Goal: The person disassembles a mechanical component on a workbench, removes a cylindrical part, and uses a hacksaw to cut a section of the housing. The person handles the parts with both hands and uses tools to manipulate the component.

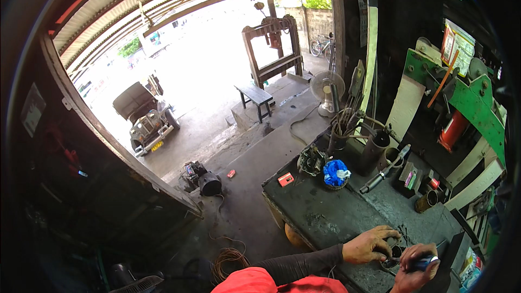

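Hands, pair, bare, at the near right end of the dark table [296, 201].
Left hand [369, 245]: fingers curled, thumb and fingertips at a dark round metal part [395, 252]; whether it grips the part cannot be told.
Right hand [413, 267]: closed around a blue-handled tool [424, 263], working end hidden.
Metal part: on the table, between the two hands, partly covered by them; finer detail unclear.

Also on the table:
- Red box [285, 179], small, flat, near the far left corner.
- Blue plastic bag [334, 170], crumpled, in a small round container, right of the box.
- Silver cylindrical tool [374, 182], lying aslant, right of the bag.
- Open metal cylinder [426, 201], upright, near the right edge.
- Tall holder [337, 142], upright, filled with thin rods.

Beyond the table: pedestal fan [327, 88]; low bench [254, 94], dark-topped; parked jeep [147, 126], hood raised.
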Tool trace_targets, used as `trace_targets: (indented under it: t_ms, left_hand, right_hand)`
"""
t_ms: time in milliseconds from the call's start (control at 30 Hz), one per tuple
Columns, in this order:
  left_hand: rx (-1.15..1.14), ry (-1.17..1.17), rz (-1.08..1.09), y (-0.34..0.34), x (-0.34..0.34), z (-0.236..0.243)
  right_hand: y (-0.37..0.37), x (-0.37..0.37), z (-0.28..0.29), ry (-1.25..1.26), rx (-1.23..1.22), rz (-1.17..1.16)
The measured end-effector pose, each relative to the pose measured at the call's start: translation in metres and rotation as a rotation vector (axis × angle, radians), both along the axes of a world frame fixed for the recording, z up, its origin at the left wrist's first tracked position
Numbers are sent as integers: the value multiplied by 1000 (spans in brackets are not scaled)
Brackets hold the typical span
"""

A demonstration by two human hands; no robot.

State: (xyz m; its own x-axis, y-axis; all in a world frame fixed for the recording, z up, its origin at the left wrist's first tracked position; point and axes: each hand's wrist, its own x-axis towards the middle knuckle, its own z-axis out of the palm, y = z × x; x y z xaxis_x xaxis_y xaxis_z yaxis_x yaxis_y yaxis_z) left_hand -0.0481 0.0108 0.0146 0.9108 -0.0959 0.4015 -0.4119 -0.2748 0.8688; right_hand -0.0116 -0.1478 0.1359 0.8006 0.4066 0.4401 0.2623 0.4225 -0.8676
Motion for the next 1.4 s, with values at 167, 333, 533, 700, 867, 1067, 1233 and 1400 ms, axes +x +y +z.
trace_targets:
  t_ms: [167, 333, 533, 700, 867, 1067, 1233, 1400]
  left_hand:
    - [-30, -10, -19, -1, 1, -1]
    - [-29, -10, -48, -1, 3, -2]
    - [-25, -20, -80, 1, 5, -4]
    - [11, -36, -59, 0, 6, -8]
    - [-10, -58, -46, -2, 4, -6]
    - [-6, -53, -47, 3, 3, 5]
    - [-3, -189, 37, 15, 8, 6]
    - [182, -101, 18, 13, 11, 1]
  right_hand:
    - [3, 4, 5, 12, -38, 152]
    - [8, -10, 3, 62, -4, -219]
    - [3, 3, 1, -40, -40, 93]
    - [0, 14, 0, -134, -115, 306]
    - [3, -4, -2, 66, -61, -195]
    - [13, 4, -4, 37, 47, -3]
    - [12, 16, -25, 248, 74, 37]
    - [-18, 12, -29, 188, 190, -53]
